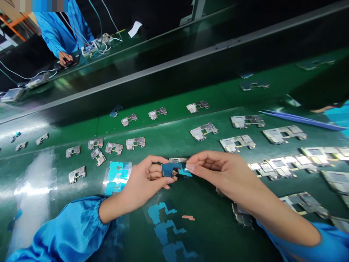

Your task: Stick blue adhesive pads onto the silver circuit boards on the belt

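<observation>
1. Green tabletop [169,140] strewn with other boards [197,133].
2. Left hand [144,180], above it, grips a circuit board [168,170] by its left end; right hand [218,167] pinches blue film [184,172] at the other end.
3. From here, the circuit board looks light, stiff, fragile; edges seem safest.
4. The blue film seems thin, bendy.

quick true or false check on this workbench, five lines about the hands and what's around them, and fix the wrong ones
1. The left hand holds a blue-faced board, and the right hand touches its end. True.
2. The tweezers are in the right hand. False: they lie apart from both hands, further right.
3. A small pinkish strip lies below the hands in the picture. True.
4. The other boards all lie left of the hands. False: several lie to the right too.
5. The far person's sleeve is red. False: it is blue.
</observation>
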Demonstrator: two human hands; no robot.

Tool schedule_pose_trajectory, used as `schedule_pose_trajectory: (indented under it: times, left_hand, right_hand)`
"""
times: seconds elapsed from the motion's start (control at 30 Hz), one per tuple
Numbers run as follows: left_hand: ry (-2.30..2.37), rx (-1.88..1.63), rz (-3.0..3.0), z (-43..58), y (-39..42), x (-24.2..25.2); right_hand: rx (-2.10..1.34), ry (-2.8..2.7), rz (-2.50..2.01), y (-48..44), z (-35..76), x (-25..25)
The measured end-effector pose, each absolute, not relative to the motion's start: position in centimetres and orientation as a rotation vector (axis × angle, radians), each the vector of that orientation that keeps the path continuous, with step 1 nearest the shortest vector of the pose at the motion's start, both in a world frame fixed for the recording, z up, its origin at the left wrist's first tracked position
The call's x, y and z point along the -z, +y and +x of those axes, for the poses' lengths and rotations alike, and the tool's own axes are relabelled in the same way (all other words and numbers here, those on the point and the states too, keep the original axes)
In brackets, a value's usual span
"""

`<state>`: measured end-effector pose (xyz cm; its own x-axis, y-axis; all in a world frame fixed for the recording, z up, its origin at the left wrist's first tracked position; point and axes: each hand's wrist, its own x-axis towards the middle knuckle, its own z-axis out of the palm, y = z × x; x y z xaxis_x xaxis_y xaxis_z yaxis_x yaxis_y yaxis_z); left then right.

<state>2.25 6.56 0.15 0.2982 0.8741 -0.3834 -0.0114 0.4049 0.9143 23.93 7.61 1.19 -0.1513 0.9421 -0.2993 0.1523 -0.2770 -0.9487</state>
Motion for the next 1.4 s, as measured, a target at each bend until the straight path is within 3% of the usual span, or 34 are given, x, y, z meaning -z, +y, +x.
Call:
schedule_pose_trajectory:
  times: [0.67,1.03,1.23,1.4]
  left_hand:
    - [1.114,-0.729,0.977,2.0,6.6,-0.2]
    - [1.105,-0.793,0.986,1.2,6.5,-1.5]
    - [1.598,-0.77,1.875,0.6,18.5,-5.9]
    - [1.799,-0.593,2.104,2.5,28.1,-5.0]
  right_hand:
    - [-1.304,-1.319,-1.515,6.9,22.8,-0.5]
    - [-1.06,-1.588,-1.267,6.2,22.1,-1.3]
    - [-0.833,-1.52,-1.39,7.1,24.0,-2.3]
    - [-0.641,-1.76,-1.417,7.9,25.1,-1.5]
